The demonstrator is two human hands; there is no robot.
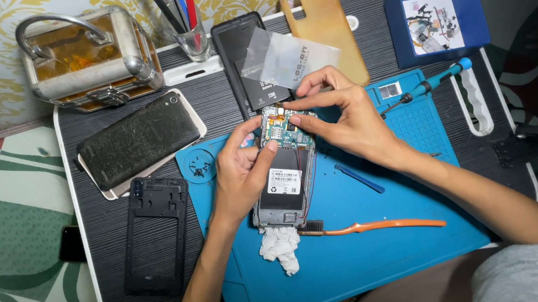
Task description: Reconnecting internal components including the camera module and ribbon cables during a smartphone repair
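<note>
An opened phone (pixel 285 181) lies face down on a blue work mat (pixel 373 225), its circuit board and black battery exposed. My left hand (pixel 239 171) grips the phone's left side, thumb resting on the battery's top edge. My right hand (pixel 342 118) is at the phone's top end, fingertips pinched on the green circuit board (pixel 280 131). Whether a small part sits between those fingertips is hidden. A crumpled white tissue (pixel 281 248) lies at the phone's bottom end, beside an orange toothbrush (pixel 379 226).
A blue plastic pry tool (pixel 359 178) and a blue-handled screwdriver (pixel 430 85) lie on the mat. On the dark table are a black phone frame (pixel 156 232), stacked phones (pixel 137 140), a tan case (pixel 323 23), a metal box (pixel 89 56), a blue box (pixel 438 16) and a glass of tools (pixel 186 25).
</note>
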